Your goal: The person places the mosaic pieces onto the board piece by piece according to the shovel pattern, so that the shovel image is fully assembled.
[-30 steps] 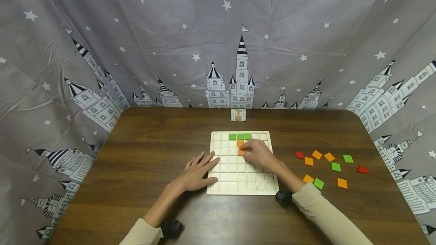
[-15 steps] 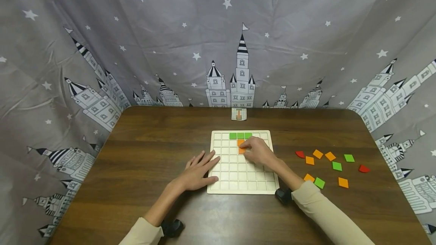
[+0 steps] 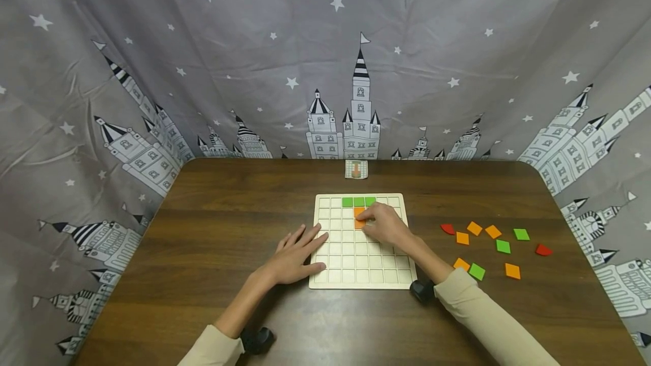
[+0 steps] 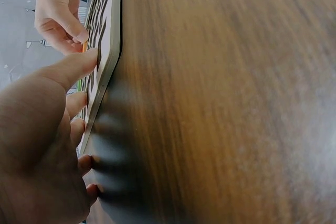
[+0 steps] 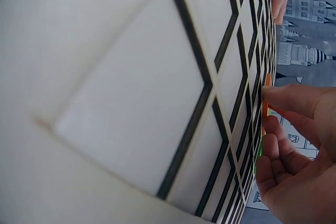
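Note:
A pale wooden grid board (image 3: 334,263) lies on the brown table. Three green square tiles (image 3: 358,202) sit in a row at its far side. Below the middle one are two orange square tiles, one under the other. My right hand (image 3: 387,227) holds the nearer orange tile (image 3: 358,224) at its right side with curled thumb and fingers; the right wrist view shows the thumb (image 5: 286,97) against its orange edge. My left hand (image 3: 292,258) rests with spread fingers along the board's left edge, thumb and some fingertips on the rim.
To the right of the board lie loose tiles: several orange squares (image 3: 512,271), three green squares (image 3: 503,247) and two red rounded pieces (image 3: 543,249). A small pattern card (image 3: 356,169) lies at the table's far edge, before a grey castle curtain (image 3: 254,44).
The nearer orange tile has shifted slightly and now lines up with the orange one above it. My right hand stays on it; the left hand has not moved.

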Available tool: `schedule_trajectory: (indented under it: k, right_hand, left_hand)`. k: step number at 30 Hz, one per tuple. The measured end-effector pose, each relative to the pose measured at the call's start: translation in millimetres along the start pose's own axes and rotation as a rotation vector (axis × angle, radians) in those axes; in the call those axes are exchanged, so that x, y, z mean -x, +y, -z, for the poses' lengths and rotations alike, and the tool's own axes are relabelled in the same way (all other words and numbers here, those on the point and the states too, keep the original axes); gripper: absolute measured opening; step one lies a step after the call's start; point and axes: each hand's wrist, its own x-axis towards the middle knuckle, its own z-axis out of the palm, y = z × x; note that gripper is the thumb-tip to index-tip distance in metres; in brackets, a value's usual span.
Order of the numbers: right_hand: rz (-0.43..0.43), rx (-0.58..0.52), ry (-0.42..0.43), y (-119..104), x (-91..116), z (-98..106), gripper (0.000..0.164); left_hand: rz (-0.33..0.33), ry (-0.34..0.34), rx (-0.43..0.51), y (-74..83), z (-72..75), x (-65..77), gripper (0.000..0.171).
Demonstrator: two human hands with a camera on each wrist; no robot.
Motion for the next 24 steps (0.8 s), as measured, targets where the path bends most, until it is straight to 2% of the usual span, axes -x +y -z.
schedule_trajectory:
  k: [16,24]
  right_hand:
    - [-0.035,-0.008,0.030,3,2,-1,0.026]
    - [-0.028,-0.051,0.081,8,11,13,0.022]
  left_hand:
    - [-0.009,0.001,-0.007,0.5,0.6,-0.2,0.068]
    - [-0.014,0.010,-0.010,0.5,0.4,1.3,0.068]
